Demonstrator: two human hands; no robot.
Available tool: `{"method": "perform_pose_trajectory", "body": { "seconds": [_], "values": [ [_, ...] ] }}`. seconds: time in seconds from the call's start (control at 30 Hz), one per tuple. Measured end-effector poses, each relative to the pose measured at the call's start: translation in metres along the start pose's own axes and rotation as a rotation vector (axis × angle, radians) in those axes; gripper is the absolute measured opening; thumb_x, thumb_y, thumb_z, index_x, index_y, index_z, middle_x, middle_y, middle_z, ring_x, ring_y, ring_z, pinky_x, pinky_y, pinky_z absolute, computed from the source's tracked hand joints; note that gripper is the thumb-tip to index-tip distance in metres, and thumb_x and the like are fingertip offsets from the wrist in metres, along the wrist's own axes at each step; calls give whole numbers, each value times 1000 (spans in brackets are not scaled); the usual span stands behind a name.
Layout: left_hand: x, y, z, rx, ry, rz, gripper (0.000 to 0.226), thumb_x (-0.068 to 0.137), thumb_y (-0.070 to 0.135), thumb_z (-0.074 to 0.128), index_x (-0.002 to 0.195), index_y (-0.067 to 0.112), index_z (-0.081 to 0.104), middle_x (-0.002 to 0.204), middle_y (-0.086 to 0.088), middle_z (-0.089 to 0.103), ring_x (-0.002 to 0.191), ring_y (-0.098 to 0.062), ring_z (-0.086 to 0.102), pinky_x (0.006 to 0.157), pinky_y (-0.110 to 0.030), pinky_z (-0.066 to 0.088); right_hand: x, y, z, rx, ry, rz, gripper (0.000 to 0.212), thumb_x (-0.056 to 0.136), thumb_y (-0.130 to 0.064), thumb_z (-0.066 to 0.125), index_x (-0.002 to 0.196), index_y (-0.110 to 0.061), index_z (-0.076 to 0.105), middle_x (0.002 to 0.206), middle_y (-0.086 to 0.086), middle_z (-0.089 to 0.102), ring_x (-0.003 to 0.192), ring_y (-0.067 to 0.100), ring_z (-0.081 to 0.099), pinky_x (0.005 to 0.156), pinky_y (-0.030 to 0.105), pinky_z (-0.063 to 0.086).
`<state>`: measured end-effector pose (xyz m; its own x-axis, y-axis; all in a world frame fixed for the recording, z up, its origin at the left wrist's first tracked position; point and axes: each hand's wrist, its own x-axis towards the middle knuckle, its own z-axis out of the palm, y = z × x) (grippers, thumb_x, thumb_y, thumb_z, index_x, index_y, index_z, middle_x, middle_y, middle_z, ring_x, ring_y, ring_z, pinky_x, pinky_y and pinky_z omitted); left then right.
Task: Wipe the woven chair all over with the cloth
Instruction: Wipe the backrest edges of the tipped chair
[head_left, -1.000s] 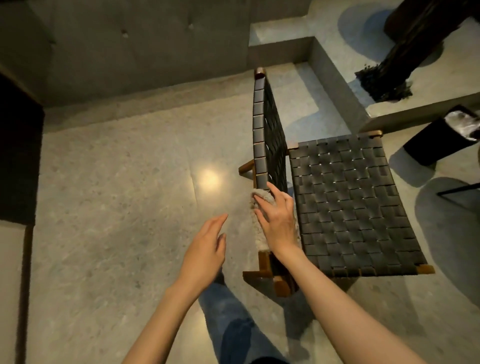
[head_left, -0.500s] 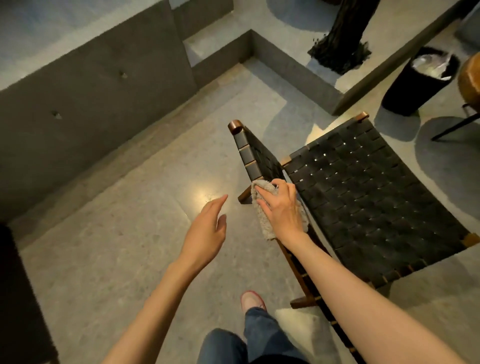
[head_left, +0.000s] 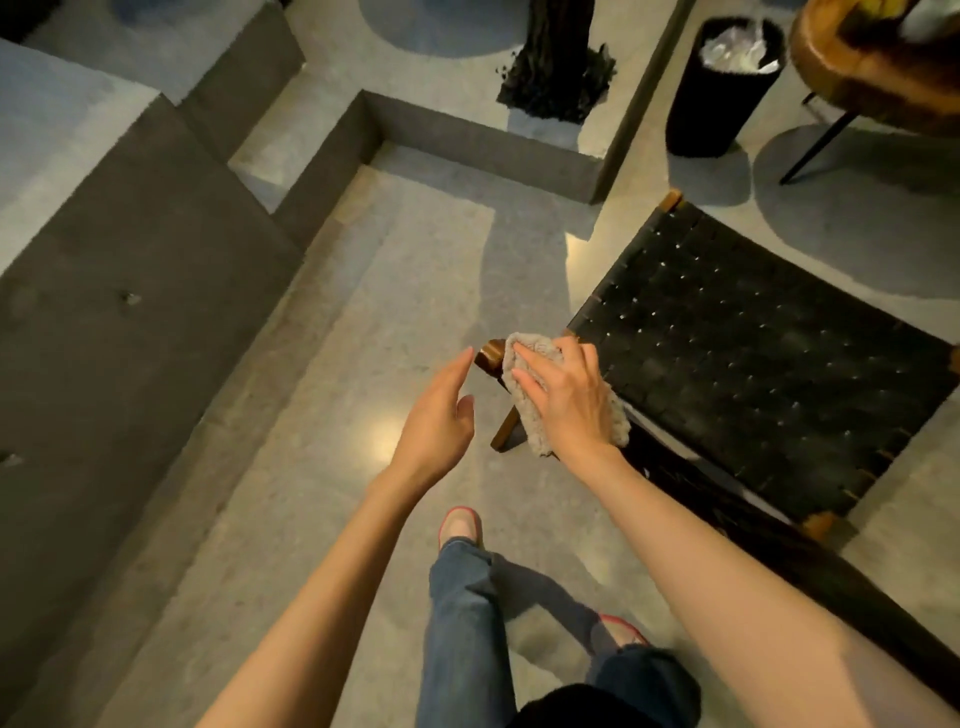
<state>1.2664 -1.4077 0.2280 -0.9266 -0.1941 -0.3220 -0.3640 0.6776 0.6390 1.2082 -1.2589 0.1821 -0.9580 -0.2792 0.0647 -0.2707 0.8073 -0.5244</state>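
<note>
Cloth (head_left: 532, 347) covers the woven chair (head_left: 753, 374) backrest's left corner, pressed beneath the right hand (head_left: 569, 402), fingers flat and spread; left hand (head_left: 436, 415) hovers relaxed, empty, just left.

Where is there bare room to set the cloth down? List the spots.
Bare floor between the concrete ledge and the chair; its woven seat is bare. Crowded: the chair's top rail, under the right hand and cloth, and the far right by bin and table.
</note>
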Motion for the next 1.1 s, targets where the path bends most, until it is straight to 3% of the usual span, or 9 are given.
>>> {"method": "perform_pose_trajectory", "body": {
  "seconds": [0.1, 0.2, 0.27, 0.37, 0.53, 0.67, 0.8, 0.93, 1.1],
  "values": [
    [29, -8, -15, -39, -153, 39, 54, 97, 4, 39, 147, 22, 31, 151, 0, 34, 139, -16, 31, 104, -13, 19, 10, -15, 0, 210, 91, 229, 34, 93, -29, 58, 126, -25, 61, 112, 7, 54, 101, 23, 46, 79, 39, 50],
    [42, -14, -28, -124, -284, 79, 59, 92, -7, 36, 146, 18, 35, 147, -3, 42, 136, -18, 36, 111, -25, 28, 16, -32, -4, 313, 244, 221, 33, 95, -28, 57, 127, -24, 60, 107, 6, 53, 98, 18, 49, 80, 33, 50],
    [47, -22, -36, -150, -304, 83, 59, 91, -10, 36, 145, 15, 34, 139, -1, 51, 133, -17, 42, 107, -23, 33, 20, -45, 3, 222, 173, 171, 40, 95, -35, 53, 134, -26, 54, 117, 8, 51, 102, 16, 41, 83, 33, 45],
    [54, -39, -49, -59, -244, 98, 53, 95, -4, 37, 144, 16, 36, 132, 1, 58, 125, -17, 50, 95, -18, 37, 26, -52, 22, -184, -43, 171, 60, 89, -56, 50, 142, -32, 39, 134, 7, 44, 113, 25, 41, 90, 39, 42],
    [61, -48, -66, 22, -191, 191, 48, 97, 0, 37, 141, 17, 40, 134, -2, 56, 125, -20, 50, 104, -35, 40, 36, -35, 24, -345, -226, 0, 60, 90, -63, 43, 142, -33, 39, 131, 6, 47, 110, 27, 53, 76, 37, 52],
    [62, -27, -58, 113, -155, 315, 48, 96, 0, 40, 141, 16, 41, 142, -4, 46, 129, -19, 43, 106, -25, 31, 23, -35, 18, -337, -226, 44, 62, 90, -50, 53, 146, -36, 31, 133, 7, 46, 110, 27, 51, 76, 38, 51],
    [52, 7, -36, 149, -186, 466, 52, 91, -7, 42, 140, 11, 41, 143, -7, 42, 131, -21, 40, 107, -20, 27, -13, -21, 2, -383, -201, 130, 67, 82, -34, 70, 142, -28, 41, 128, 10, 50, 106, 29, 54, 73, 38, 50],
    [27, 32, -3, 230, -267, 499, 60, 89, -4, 51, 144, 14, 35, 151, -8, 32, 141, -24, 27, 112, -36, 28, -71, 13, -22, -450, -181, 203, 72, 73, -45, 76, 137, -28, 48, 114, 9, 57, 98, 28, 57, 75, 39, 50],
    [-18, 58, 52, 319, -350, 545, 59, 95, 0, 47, 148, 19, 27, 156, -4, 24, 145, -20, 15, 114, -31, 20, -149, 64, -66, -506, -98, 269, 74, 62, -59, 79, 126, -28, 60, 93, 6, 63, 81, 26, 59, 67, 37, 50]
  ]
}}
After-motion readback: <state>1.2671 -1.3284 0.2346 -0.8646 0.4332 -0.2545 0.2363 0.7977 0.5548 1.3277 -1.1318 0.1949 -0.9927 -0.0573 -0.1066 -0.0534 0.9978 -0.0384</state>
